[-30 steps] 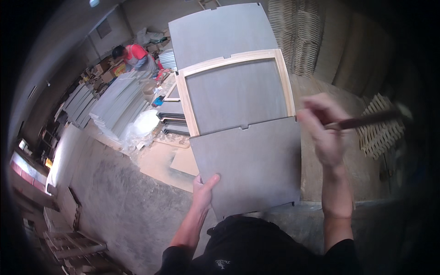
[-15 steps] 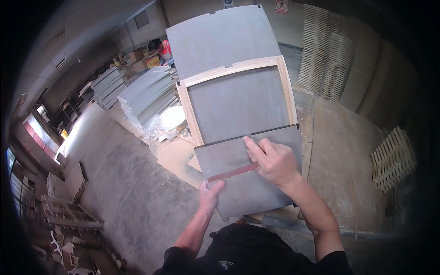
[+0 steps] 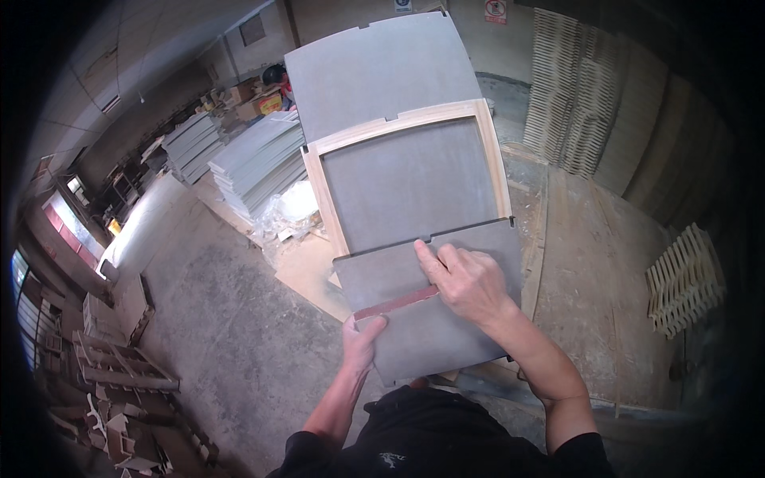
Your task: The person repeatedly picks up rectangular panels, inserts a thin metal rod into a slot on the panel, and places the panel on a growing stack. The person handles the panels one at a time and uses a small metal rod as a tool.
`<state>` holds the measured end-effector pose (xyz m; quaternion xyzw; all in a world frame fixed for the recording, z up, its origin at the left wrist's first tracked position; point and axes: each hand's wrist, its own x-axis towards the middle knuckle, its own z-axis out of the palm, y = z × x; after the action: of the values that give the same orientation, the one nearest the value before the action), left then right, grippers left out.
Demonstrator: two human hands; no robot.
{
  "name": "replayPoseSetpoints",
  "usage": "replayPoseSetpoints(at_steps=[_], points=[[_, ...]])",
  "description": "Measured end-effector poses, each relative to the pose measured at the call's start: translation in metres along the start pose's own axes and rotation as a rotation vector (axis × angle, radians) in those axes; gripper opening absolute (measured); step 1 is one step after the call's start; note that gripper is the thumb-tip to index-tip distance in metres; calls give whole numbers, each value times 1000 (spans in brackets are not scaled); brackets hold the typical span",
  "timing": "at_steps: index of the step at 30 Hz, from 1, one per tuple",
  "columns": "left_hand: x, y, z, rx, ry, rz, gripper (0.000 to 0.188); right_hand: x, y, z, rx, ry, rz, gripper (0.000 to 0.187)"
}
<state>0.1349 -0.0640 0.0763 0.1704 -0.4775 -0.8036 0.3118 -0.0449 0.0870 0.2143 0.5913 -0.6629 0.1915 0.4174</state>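
Observation:
A flat grey panel (image 3: 422, 342) lies in front of me, with a dark, notched far edge. My left hand (image 3: 362, 341) grips its left edge, thumb on top beside the end of a reddish-brown strip of sandpaper (image 3: 394, 305). The strip runs across the panel into my right hand (image 3: 470, 285). That hand is closed around the strip's other end, its index finger stretched to the far edge just left of the notch. Beyond lies a pale wooden frame (image 3: 326, 195) around a grey panel face. Farther off is another grey panel (image 3: 382, 76).
Stacked grey panels (image 3: 255, 163) stand at the far left near clear plastic wrap (image 3: 295, 209). Slatted pieces (image 3: 685, 279) lie on a wooden board (image 3: 598, 271) at right, with tall slatted stacks (image 3: 570, 88) behind. Cartons (image 3: 131, 438) sit lower left. A person (image 3: 279, 78) is partly hidden far off.
My right hand has shifted slightly left along the panel's far edge, its index fingertip now farther from the notch. My left hand keeps its grip. The whole view has shifted a little.

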Motion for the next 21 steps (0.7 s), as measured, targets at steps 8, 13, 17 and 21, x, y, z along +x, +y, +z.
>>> replayPoseSetpoints(at_steps=[8,13,17,21], points=[[-2,-5,-1,-34,-18,-14,49,-5,1,-1,19,-41,16,47],[-4,-7,-3,-16,-19,-30,46,-8,-1,-1,24,-60,21,51],[-4,-12,-3,-9,11,-32,43,-11,0,-3,54,-73,7,51],[-1,-23,-10,2,37,-39,41,-16,0,1,90,-49,26,49]])
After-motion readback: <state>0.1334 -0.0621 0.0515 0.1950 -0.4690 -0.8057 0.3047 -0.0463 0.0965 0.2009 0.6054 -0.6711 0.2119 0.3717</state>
